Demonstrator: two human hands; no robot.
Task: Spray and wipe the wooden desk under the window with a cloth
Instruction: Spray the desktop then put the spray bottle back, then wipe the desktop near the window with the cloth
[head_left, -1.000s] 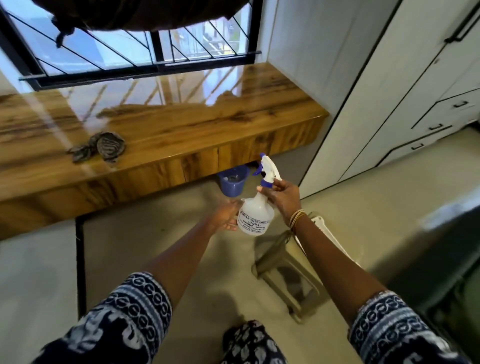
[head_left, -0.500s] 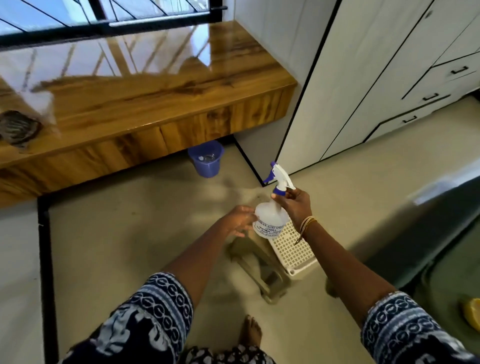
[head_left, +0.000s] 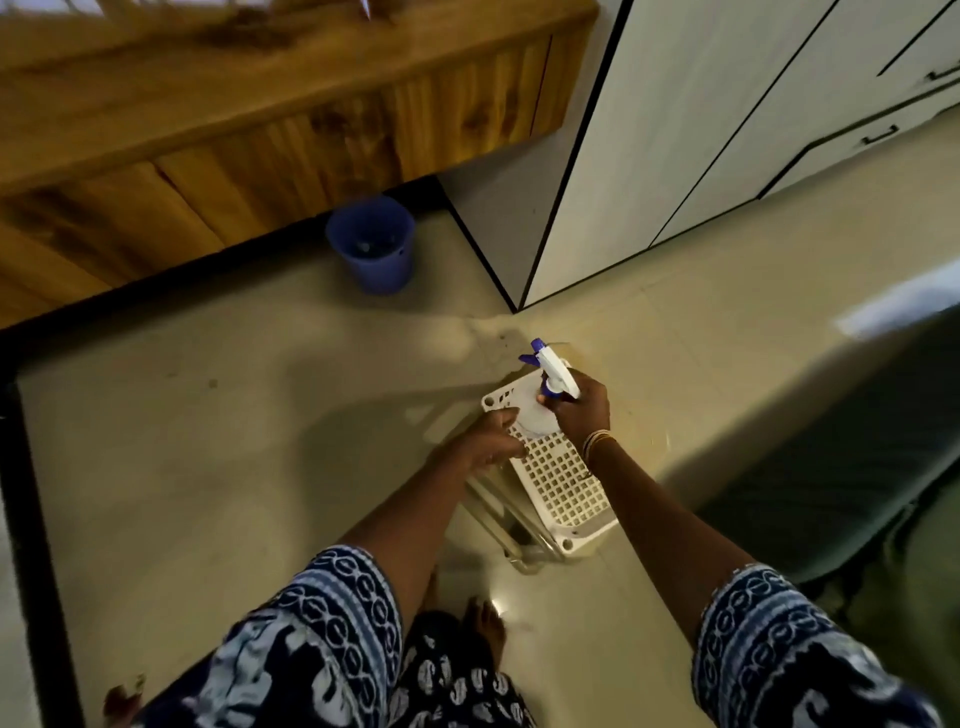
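Label on white translucent plastic spray bottle with blue-and-white trigger head (head_left: 545, 395) too blurred to read. Held upright low over white perforated plastic stool (head_left: 558, 483) on beige floor. Right hand (head_left: 582, 415) clamped round bottle neck. Left hand (head_left: 493, 441) half-curled, fingertips touching bottle body. Glossy wooden desk (head_left: 249, 119) well apart, behind; blue plastic bucket (head_left: 371, 244) beneath it.

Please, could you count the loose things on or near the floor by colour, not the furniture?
Blue: 1, the round blue plastic bucket under the wooden desk.
White: 1, the white plastic lattice stool.
White and blue: 1, the white spray bottle with blue trigger, held in the right hand.
Total: 3
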